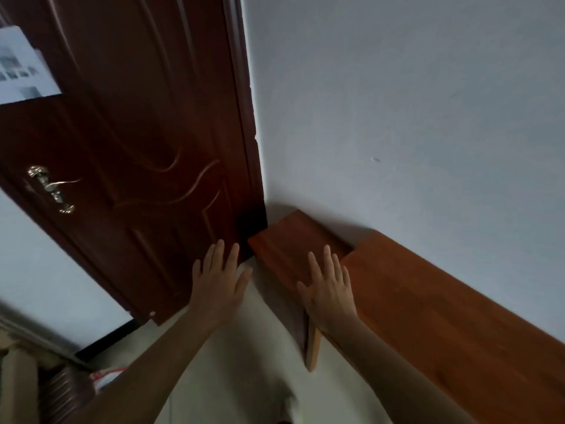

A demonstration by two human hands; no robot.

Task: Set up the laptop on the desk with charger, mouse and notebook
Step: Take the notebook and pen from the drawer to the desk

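Observation:
A reddish-brown wooden desk [443,316] runs along the white wall from the centre to the lower right, with a lower wooden section [293,240] at its left end by the door. No laptop, charger, mouse or notebook is in view. My left hand [218,276] is stretched forward in the air in front of the door, fingers straight and spread, holding nothing. My right hand [328,284] is held out over the left end of the desk, fingers straight and spread, also holding nothing.
A dark brown door [137,148] with a brass handle [50,188] and a paper sheet [23,65] taped on it stands left of the desk. Pale floor [244,377] lies below. A red and white bag [107,376] and furniture sit at the lower left.

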